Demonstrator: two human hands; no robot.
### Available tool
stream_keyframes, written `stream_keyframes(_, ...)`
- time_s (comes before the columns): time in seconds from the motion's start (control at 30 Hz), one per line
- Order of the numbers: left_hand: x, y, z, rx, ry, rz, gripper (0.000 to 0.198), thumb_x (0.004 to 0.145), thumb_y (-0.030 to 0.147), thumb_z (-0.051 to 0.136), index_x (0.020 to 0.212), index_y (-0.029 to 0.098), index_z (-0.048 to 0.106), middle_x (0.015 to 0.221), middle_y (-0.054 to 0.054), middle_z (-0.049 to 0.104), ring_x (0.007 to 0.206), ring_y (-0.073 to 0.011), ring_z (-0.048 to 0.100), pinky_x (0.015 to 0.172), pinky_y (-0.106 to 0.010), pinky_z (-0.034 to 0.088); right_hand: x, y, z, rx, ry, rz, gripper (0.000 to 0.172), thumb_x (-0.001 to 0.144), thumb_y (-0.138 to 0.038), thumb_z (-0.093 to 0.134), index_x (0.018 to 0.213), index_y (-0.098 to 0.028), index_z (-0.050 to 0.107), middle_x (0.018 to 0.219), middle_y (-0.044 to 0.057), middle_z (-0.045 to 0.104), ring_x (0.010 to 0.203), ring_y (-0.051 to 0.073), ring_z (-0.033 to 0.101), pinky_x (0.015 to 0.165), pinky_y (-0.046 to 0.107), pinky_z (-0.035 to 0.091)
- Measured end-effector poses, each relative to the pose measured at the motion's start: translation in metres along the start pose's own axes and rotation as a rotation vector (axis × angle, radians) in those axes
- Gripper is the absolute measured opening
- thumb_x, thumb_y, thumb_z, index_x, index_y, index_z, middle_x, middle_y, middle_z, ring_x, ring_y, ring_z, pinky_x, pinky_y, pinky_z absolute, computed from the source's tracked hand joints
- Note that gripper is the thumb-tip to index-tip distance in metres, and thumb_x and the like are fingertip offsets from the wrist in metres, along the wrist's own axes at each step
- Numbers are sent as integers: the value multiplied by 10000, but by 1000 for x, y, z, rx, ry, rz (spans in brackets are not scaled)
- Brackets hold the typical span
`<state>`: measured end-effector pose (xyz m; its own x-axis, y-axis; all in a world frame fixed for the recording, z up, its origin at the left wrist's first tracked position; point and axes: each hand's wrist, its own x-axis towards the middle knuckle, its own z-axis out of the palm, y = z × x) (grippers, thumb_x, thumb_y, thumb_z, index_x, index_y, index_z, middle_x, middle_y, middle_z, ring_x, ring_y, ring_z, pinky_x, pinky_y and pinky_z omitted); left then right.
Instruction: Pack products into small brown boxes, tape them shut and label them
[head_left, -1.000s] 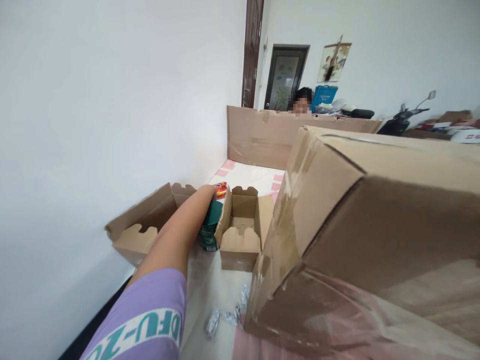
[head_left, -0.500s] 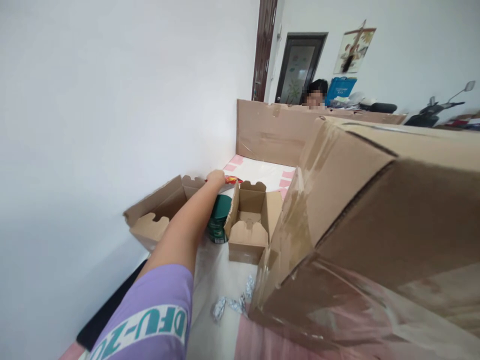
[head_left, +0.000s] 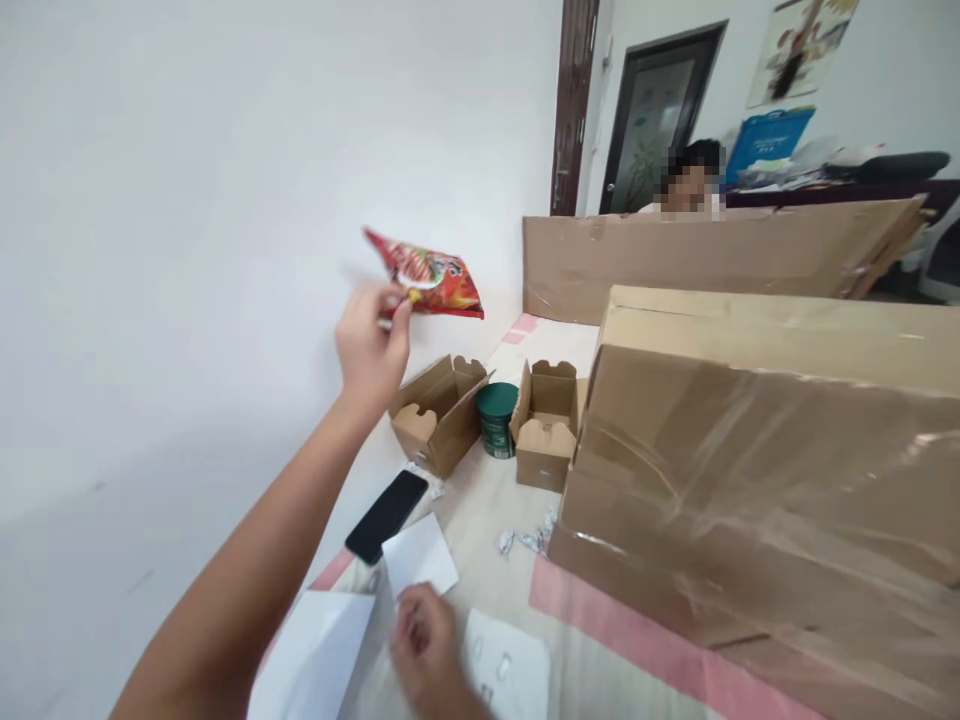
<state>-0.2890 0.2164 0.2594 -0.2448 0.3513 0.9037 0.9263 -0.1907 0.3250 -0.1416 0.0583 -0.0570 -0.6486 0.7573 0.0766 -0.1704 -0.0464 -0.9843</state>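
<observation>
Snack packet (head_left: 431,280) sticks out past your left hand (head_left: 370,345), fingers pinched shut on its near edge, high above green tub (head_left: 496,418). Your right hand (head_left: 424,640) is curled on white card (head_left: 420,555); can't tell its grip.

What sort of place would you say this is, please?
Probably a small office used for packing: folded cardboard boxes beside a large taped carton, a cardboard divider with another person behind it, and a cluttered desk beyond.

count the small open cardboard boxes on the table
2. One small box sits left of the green tub, below the snack packet, the other box right of it beside the big carton. More may hide behind that carton.
</observation>
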Motion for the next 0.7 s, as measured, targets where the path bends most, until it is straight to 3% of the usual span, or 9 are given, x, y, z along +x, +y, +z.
stream_keyframes(0.07,-58,17,-51,-65,48,-69,101,977,274,598,907,203,612,888,-21,617,750,-150,610,658,-259,499,18,-19,-13,359,99,34,730,692,-829,638,1174,-293,524,1039,82,622,723,210,612,581,348,500)
stream_keyframes(0.1,-91,26,-70,-79,51,-81,119,958,264,625,857,202,609,824,-8,604,719,-145,599,644,-254,492,24,-34,-22,522,108,39,848,658,-837,654,1294,-309,463,1183,119,614,834,249,657,617,366,518)
stream_keyframes(0.17,-162,47,-96,-120,1,-141,83,958,220,606,880,210,631,814,-10,637,724,-149,631,662,-259,517,30,-69,-39,755,-1,55,998,606,-861,666,1395,-317,388,1362,166,577,1087,334,672,800,475,555)
stream_keyframes(0.23,-229,70,-111,-120,-110,-190,110,960,207,577,862,217,627,800,-22,669,745,-175,671,688,-288,561,26,-100,-50,795,-79,107,1005,607,-792,742,1420,-314,393,1390,158,595,1130,340,673,835,485,556)
stream_keyframes(0.33,-302,102,-126,-120,-190,-264,144,963,149,510,899,232,609,803,-30,680,740,-188,692,676,-301,586,11,-126,-51,607,-29,266,866,633,-466,897,1375,-285,490,1206,90,710,1005,253,718,736,344,560)
stream_keyframes(0.43,-331,123,-140,-173,-399,-146,252,959,95,434,974,242,638,907,-60,719,844,-202,729,765,-324,606,-5,-134,-43,617,-48,421,739,616,-329,918,1264,-190,591,984,77,770,874,236,749,748,344,584)
stream_keyframes(0.53,-331,124,-150,-191,-692,-38,271,955,122,445,1017,242,680,1034,-94,744,983,-225,734,880,-352,594,-11,-136,-52,685,-21,403,608,584,-277,922,1110,-159,641,939,82,788,836,248,766,822,381,610)
stream_keyframes(0.63,-316,96,-146,25,-855,-234,149,930,226,540,977,233,681,995,-94,749,984,-248,725,903,-359,569,-10,-132,-85,716,111,293,585,624,-250,902,1132,-237,611,1009,14,798,841,195,770,805,318,623)
stream_keyframes(0.7,-300,62,-132,188,-834,-389,184,963,256,493,1024,211,660,970,-106,735,945,-253,715,879,-366,553,-10,-122,-112,728,182,270,561,638,-221,890,1121,-241,603,963,8,804,785,188,771,734,296,633)
